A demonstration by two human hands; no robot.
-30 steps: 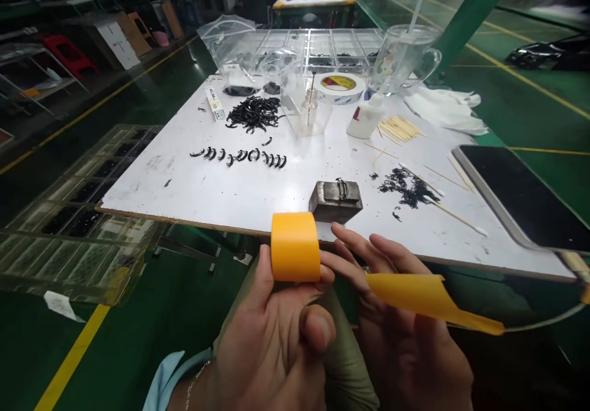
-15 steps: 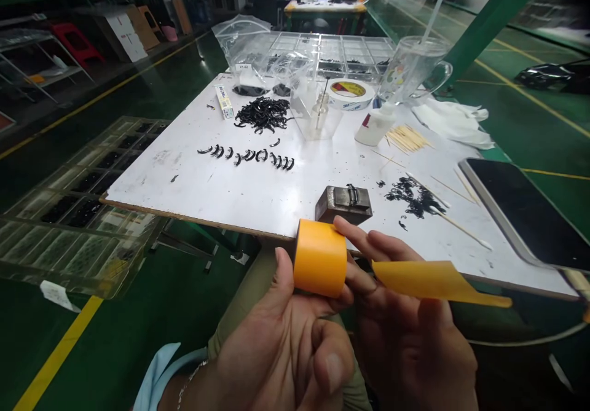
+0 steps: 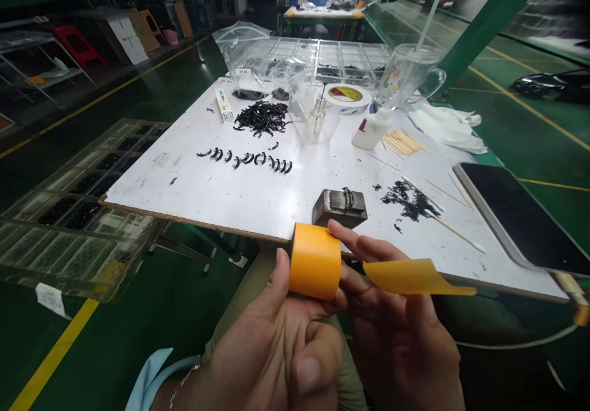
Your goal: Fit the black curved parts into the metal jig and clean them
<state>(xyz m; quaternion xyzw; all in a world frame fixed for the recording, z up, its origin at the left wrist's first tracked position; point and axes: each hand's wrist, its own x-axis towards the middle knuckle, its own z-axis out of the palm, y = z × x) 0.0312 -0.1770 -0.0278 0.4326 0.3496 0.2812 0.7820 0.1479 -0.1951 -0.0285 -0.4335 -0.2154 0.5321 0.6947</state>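
Observation:
A roll of yellow-orange tape (image 3: 316, 261) is gripped by my left hand (image 3: 276, 349), its thumb against the roll's left side. My right hand (image 3: 401, 325) is closed on a torn-off strip of the same tape (image 3: 417, 276), which juts out to the right with a curled, pointed end. The right index fingertip touches the roll's upper right edge. Just beyond the roll, a small metal block (image 3: 340, 208) stands at the table's front edge, with a black curved piece (image 3: 349, 198) on top.
On the white table (image 3: 175, 190) lie a black pile of curved pieces (image 3: 262, 118), a row of them (image 3: 246, 158), black scraps (image 3: 408, 201), cotton swabs (image 3: 458, 231), toothpicks (image 3: 404, 142), a white bottle (image 3: 370, 129), a tape roll (image 3: 346, 99), a glass mug (image 3: 408, 76) and a phone (image 3: 525, 214).
Both hands, with the roll and the strip, appear slightly further left. The view has shifted a little. The strip's free end reaches less far to the right.

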